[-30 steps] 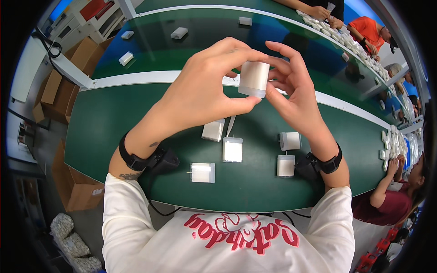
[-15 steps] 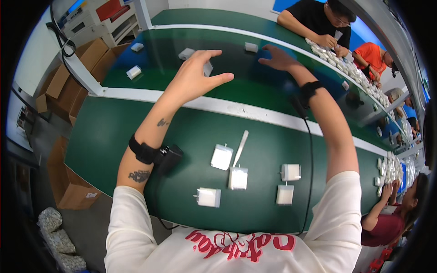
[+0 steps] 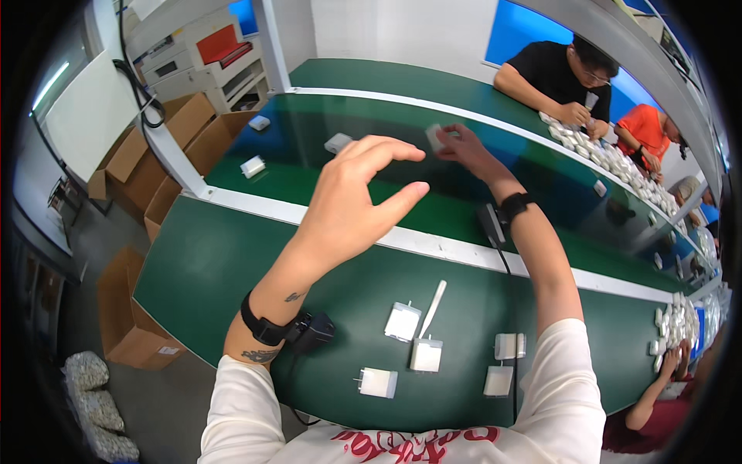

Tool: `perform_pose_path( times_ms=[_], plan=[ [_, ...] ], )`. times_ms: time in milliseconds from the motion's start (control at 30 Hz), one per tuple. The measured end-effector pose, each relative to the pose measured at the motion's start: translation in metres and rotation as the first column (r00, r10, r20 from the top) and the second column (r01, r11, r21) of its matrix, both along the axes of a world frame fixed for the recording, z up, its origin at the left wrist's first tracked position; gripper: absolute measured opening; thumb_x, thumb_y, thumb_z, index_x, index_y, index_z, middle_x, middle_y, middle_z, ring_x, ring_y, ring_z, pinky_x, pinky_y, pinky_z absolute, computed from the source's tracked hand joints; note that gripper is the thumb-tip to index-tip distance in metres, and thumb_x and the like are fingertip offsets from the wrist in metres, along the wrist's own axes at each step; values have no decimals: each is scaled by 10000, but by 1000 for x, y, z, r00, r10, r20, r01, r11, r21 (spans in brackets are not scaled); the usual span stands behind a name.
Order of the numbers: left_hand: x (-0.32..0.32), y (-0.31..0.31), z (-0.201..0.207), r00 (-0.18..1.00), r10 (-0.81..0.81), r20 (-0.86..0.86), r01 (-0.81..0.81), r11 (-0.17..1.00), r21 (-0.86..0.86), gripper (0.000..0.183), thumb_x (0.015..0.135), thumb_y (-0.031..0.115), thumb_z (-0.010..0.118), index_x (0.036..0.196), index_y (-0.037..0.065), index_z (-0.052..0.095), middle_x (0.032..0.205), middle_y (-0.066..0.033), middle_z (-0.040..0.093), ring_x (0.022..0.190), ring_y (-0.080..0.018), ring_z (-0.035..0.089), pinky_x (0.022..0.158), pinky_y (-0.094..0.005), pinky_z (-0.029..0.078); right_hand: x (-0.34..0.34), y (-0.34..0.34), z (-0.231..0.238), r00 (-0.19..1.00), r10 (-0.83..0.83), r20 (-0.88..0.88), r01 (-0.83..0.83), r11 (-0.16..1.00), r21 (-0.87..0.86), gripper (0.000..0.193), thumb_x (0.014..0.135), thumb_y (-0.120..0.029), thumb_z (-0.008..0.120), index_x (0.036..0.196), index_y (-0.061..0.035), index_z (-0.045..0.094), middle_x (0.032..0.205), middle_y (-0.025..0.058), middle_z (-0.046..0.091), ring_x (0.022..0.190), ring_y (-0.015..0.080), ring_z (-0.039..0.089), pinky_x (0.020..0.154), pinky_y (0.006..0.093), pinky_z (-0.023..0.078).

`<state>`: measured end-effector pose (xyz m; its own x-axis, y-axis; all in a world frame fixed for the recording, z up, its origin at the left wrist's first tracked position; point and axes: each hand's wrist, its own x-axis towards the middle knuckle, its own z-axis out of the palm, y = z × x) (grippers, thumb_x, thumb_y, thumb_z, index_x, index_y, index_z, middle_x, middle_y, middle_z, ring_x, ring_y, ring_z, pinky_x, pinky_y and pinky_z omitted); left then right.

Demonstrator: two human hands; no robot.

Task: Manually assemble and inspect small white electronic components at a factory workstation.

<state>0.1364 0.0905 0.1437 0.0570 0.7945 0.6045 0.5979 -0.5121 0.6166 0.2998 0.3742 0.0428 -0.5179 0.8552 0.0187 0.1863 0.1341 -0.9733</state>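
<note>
My right hand (image 3: 468, 151) reaches over the glossy green shelf, its fingers closed on the side of a small white charger block (image 3: 433, 138), which is blurred. My left hand (image 3: 359, 197) is held open in the air, fingers and thumb spread apart with nothing between them. Behind it a pale block (image 3: 338, 143) sits on the shelf. Nearer me on the green table lie several white charger blocks, some with pins showing: one charger (image 3: 403, 321), another charger (image 3: 427, 355) below it, and one (image 3: 377, 383) nearer my body. A slim white stick (image 3: 435, 309) lies beside them.
A white rail (image 3: 433, 246) divides table and shelf. More blocks, such as one (image 3: 252, 166), rest on the shelf's left. Black cuffs with devices sit on both my forearms. A cardboard box (image 3: 139, 309) stands at left. At right, co-workers handle white piles (image 3: 618, 166).
My right hand has closed on the charger block that stood on the shelf. My left hand stays open. The view has shifted, so the scene sits lower and farther right.
</note>
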Motion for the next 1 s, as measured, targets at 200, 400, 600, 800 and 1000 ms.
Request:
perform_pose_path(
  times_ms=[200,400,600,800,1000],
  plan=[
    [19,-5,-4,999,14,-34,-6,976,219,719,659,148,855,1305,57,552,1298,-96,553,1137,-230,568,911,-361,473,63,-171,82,674,332,-660,-524,844,-111,515,1017,-370,447,1363,6,380,1316,246,519,1136,336,600,1001,409,500],
    [45,-16,-7,963,-252,-100,269,928,257,797,620,147,874,1333,41,535,1285,-125,569,1128,-242,587,909,-352,496,105,-244,88,677,374,-634,-514,857,-44,594,989,-420,493,1399,-16,348,1326,252,514,1183,364,574,1011,411,493],
    [63,-23,-18,942,-335,-30,332,911,244,744,673,123,853,1335,36,523,1244,-114,581,1095,-214,598,918,-343,505,108,-265,80,654,343,-674,-501,864,-46,601,997,-410,480,1420,-12,324,1320,266,514,1181,370,574,1013,429,489],
    [64,-27,-18,932,-362,-7,355,912,203,746,648,132,878,1291,1,525,1252,-137,586,1093,-218,604,912,-343,506,107,-272,76,635,326,-700,-544,832,-106,554,1001,-401,472,1381,-14,359,1296,289,526,1161,380,586,997,435,501],
    [64,-25,-17,946,-260,-195,318,865,389,731,590,148,902,1220,-41,583,1171,-163,641,1061,-259,626,879,-344,515,104,-273,74,629,314,-711,-557,820,-131,519,1017,-384,441,1373,-17,348,1270,288,548,1132,379,607,970,434,518]
  ],
)
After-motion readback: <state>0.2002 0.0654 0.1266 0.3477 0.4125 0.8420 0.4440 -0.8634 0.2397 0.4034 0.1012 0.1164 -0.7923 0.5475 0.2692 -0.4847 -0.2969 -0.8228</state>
